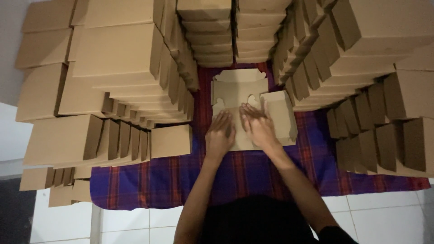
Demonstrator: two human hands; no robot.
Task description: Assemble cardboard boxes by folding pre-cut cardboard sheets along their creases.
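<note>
On the plaid cloth, dead centre, lies a flat die-cut cardboard blank, w/ both hands pressed on its near end. Left hand is palm-down on the blank's near-left part, fingers straight and close together, not clamped on anything. Right hand sits just beside it, also palm-down, fingers a bit spread, pointing toward the blank's far end; nothing gripped there either. On the blank's right edge one side panel stands raised, touching the outer side of the right hand. Rest of the blank lies flat on the cloth, notched far end pointing away from the person.

Left of the blank: big stacks of folded cardboard boxes, w/ a row of upright folded ones leaning together nearer the cloth's front, and one box just beside the left hand. Beyond the blank's far end: two neat columns of flat-stacked boxes. Right of the blank: more box stacks, stepped down toward the cloth. Cloth is purple-blue w/ red checks, spread on white floor tiles. Lighting is dim, so fine creases on the blank are hard to make out.
</note>
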